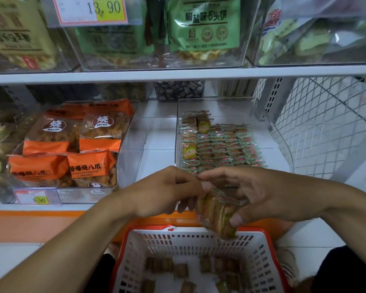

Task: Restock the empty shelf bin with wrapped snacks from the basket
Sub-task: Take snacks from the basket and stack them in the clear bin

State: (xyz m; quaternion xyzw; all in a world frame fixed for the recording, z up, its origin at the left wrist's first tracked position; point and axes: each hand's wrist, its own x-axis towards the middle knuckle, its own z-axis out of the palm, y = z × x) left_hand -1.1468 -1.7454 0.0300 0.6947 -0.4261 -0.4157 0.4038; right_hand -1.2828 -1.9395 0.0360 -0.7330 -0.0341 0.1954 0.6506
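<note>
Wrapped snacks (217,214) in both hands' grip, above basket rim (148,229).

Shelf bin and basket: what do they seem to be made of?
The shelf bin looks like clear, glossy rigid plastic, perhaps acrylic: the stacked snacks and shelf show through its walls. The basket looks like moulded matte plastic, white slotted walls under a red-orange rim. The held snacks' wrappers look like thin shiny film.
</note>
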